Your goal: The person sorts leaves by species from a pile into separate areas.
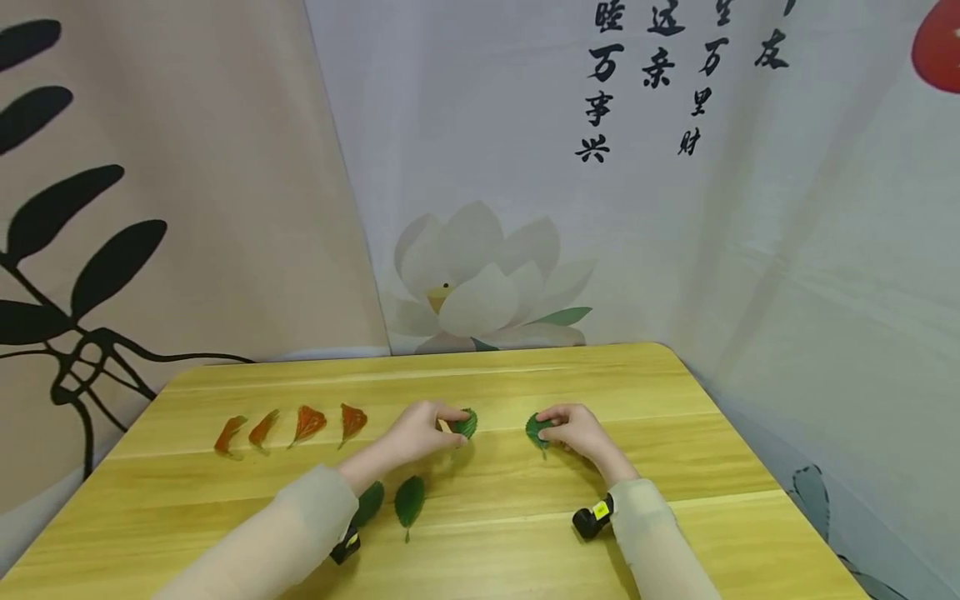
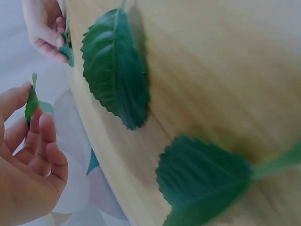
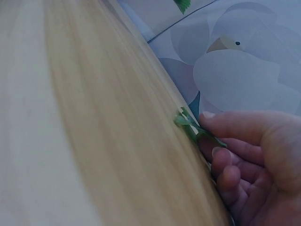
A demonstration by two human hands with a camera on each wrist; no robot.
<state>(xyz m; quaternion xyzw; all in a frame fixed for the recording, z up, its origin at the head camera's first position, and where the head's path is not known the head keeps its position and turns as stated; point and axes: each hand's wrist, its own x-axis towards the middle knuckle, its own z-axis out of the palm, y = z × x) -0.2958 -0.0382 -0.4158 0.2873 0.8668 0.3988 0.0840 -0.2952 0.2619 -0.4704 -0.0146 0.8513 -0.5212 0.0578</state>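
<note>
My left hand (image 1: 424, 432) pinches a green leaf (image 1: 467, 423) between thumb and fingers, held above the table in the left wrist view. Off to the right, my right hand (image 1: 576, 430) pinches another green leaf (image 1: 536, 430) by its edge, low over the tabletop. Two more green leaves lie near the left forearm: one whole leaf (image 1: 409, 501), and a second leaf (image 1: 369, 503) partly covered by the sleeve. Both show large in the left wrist view, a toothed leaf (image 2: 115, 68) and a nearer leaf (image 2: 202, 179).
A row of several reddish-brown leaves (image 1: 307, 425) lies on the wooden table (image 1: 570, 550) at the left. Behind the far edge hangs a printed cloth (image 1: 480, 125) with a lotus and characters. Each wrist carries a small black camera (image 1: 589, 523).
</note>
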